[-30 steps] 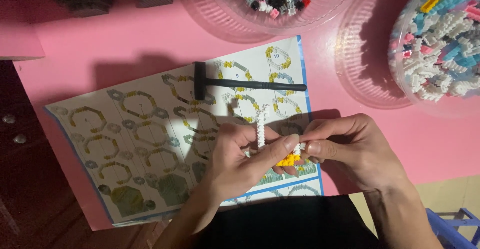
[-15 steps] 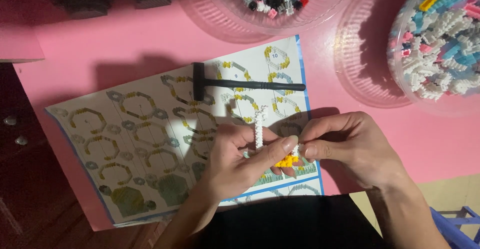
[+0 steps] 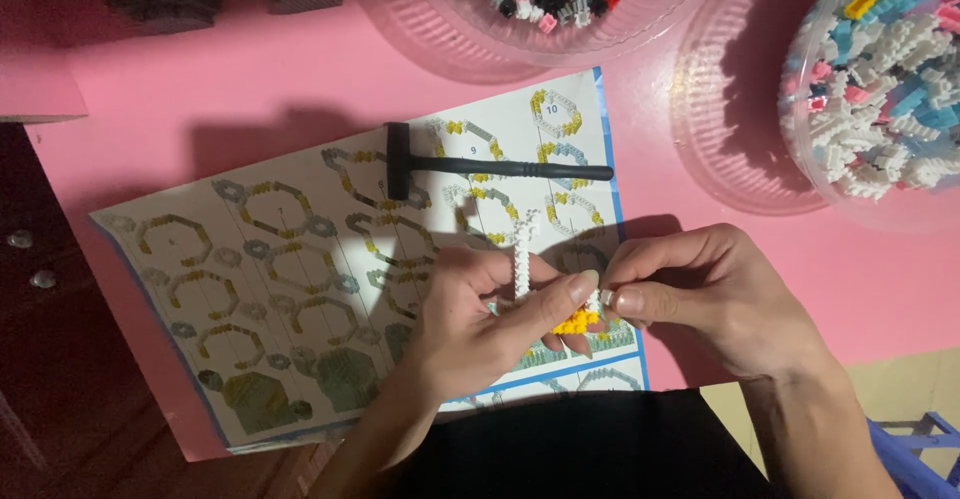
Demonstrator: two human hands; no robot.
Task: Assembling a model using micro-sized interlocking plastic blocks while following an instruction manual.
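Both hands meet low centre over the instruction sheet (image 3: 300, 289). Left hand (image 3: 480, 324) pinches the white-and-yellow brick piece (image 3: 545, 284); its white strip stands toward 12 o'clock. Right hand (image 3: 715, 294), fingertips together, grips the piece's right end. Black hammer (image 3: 480, 164) lies at 12 o'clock; brick bowl (image 3: 880, 79) at 2 o'clock.

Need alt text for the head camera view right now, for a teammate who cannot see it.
Two bare hands, left hand and right hand, pinch a small white and yellow brick build above a printed instruction sheet on a pink table. A black T-shaped tool lies on the sheet; clear bowls of small bricks stand beyond.
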